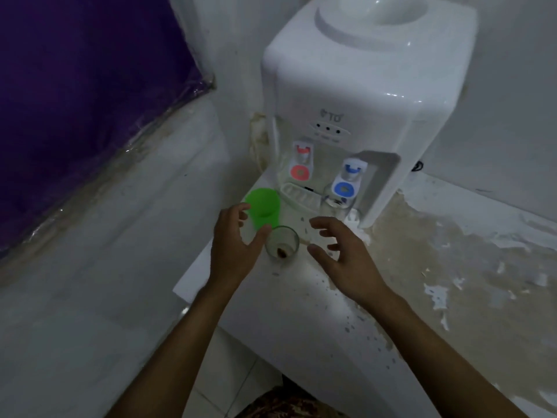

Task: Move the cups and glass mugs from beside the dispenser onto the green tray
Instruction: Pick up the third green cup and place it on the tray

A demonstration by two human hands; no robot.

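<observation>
Fingers: both my hands are empty, with the fingers spread wide, because nothing is gripped yet.
Left hand (233, 248): it curves toward the green cup (262, 210); my thumb is near the cup's lower side, but I cannot tell if it touches.
Green cup: one piece, upright on the table (316, 300), just left of the drip grille. I think it was set there to stay in reach of the taps.
Glass mug, near (282, 243): it stands upright between my two hands, with a small brown rest at the bottom. No hand touches it.
Right hand (343, 251): it hovers open just right of this mug, I judge ready to close on it.
Glass mug, far (336, 203): clear, under the blue tap of the dispenser (355, 86), probably left where it was filled.
Count: one green cup, two glass mugs, two taps (one red, one blue).
Green tray: not in view, so all three things are not yet moved.
</observation>
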